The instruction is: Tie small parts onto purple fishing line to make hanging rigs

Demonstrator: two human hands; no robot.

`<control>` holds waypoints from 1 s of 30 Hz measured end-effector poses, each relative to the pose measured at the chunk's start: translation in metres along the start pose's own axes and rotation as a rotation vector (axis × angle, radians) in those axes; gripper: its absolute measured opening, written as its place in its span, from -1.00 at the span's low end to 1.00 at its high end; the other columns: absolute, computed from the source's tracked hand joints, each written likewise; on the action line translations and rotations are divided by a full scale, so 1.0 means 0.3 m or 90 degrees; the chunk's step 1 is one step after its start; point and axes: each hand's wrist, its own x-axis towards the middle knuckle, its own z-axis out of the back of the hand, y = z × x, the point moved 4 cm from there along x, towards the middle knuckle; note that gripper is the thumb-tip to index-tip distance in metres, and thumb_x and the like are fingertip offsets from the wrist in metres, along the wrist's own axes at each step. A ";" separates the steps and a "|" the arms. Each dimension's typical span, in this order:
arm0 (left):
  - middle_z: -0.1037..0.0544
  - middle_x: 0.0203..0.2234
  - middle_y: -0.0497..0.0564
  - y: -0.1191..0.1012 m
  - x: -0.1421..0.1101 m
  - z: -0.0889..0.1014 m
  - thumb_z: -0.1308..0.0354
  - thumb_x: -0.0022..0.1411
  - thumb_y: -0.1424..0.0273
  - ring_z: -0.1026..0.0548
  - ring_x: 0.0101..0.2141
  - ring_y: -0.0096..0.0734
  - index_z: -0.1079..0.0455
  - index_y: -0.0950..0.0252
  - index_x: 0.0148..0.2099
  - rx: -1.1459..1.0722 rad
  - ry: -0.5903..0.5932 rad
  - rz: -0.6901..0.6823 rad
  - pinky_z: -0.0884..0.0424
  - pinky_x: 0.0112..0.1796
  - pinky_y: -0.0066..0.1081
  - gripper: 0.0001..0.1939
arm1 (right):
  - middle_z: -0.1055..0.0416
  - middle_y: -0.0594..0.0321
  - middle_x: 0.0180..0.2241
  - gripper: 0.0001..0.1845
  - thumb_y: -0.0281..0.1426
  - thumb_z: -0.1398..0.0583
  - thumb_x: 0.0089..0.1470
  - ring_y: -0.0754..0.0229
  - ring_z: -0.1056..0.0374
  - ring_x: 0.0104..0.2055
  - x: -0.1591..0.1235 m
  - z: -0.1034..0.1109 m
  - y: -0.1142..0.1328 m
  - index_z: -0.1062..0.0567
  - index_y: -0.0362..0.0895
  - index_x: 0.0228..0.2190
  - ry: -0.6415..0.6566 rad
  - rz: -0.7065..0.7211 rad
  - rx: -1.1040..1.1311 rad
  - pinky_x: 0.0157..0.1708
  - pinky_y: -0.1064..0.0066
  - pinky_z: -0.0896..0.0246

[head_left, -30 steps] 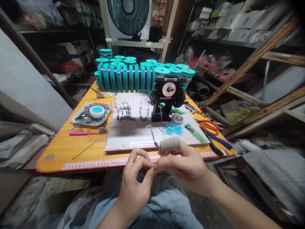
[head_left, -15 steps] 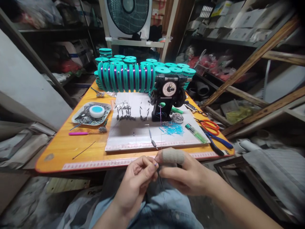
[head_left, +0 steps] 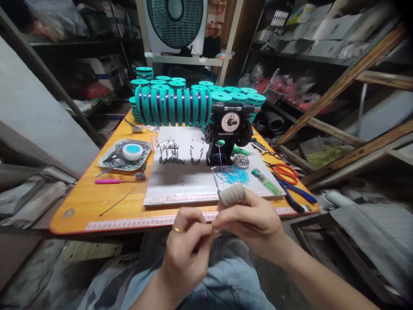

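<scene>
Grey wrapping (head_left: 232,195) covers the index finger of the right hand (head_left: 254,224), and that finger is now arched high, where half a second ago it lay lower and flatter; the left hand (head_left: 189,252) has rolled over too, bringing its gold ring (head_left: 178,229) into sight. Both hands meet over the denim-clad lap (head_left: 232,280), the fingers drawn into narrow pinches, tip against tip, so the fine work appears to sit exactly at that meeting point (whatever lies between the left fingertips is too small and too covered to name). From there, at 12 o'clock, a slim dark weighted wire piece (head_left: 215,178) leans up from behind the wrapped finger; it has shifted right along with the finger, which suggests the right hand has hold of it, though its lower end is hidden. Beyond it spreads a white board (head_left: 167,185), with light-blue pieces (head_left: 237,175) at 1 o'clock and, off its edge, blue-handled pliers (head_left: 298,193) at 2. A purple thread (head_left: 220,155) drops from a green-rimmed opening below the black dial machine (head_left: 230,122) at 12, teal spools (head_left: 172,106) rank at 11, and farthest back stands a fan (head_left: 175,21).
</scene>
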 end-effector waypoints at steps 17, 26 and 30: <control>-0.57 -0.31 0.04 0.008 -0.001 0.054 -0.14 0.24 0.68 -0.58 -0.22 -0.36 -0.39 0.25 -0.16 0.117 0.049 -0.036 -0.51 -0.15 -0.44 -0.77 | -0.47 -0.05 -0.20 -0.77 -0.52 -0.09 0.28 0.07 -0.48 -0.18 -0.065 -0.063 -0.027 -0.49 -0.24 -0.10 0.117 0.023 -0.220 -0.27 0.29 -0.51; -0.57 -0.34 0.01 0.076 0.030 0.040 -0.31 0.16 0.39 -0.50 -0.44 -0.45 -0.51 0.27 -0.34 -0.345 0.107 0.504 -0.46 -0.44 -0.49 -0.93 | -0.52 0.02 -0.27 -0.79 -0.60 -0.20 0.14 0.12 -0.49 -0.25 -0.049 -0.058 -0.028 -0.49 -0.23 -0.16 0.055 0.138 -0.192 -0.31 0.35 -0.50; -0.55 -0.27 0.01 0.095 0.006 0.045 -0.32 0.18 0.28 -0.51 -0.19 -0.36 -0.50 0.25 -0.25 -0.549 -0.190 0.548 -0.50 -0.17 -0.38 -0.84 | -0.54 0.05 -0.24 -0.74 -0.63 -0.25 0.09 0.13 -0.51 -0.19 -0.066 -0.056 -0.023 -0.51 -0.20 -0.15 -0.065 0.089 -0.204 -0.18 0.38 -0.52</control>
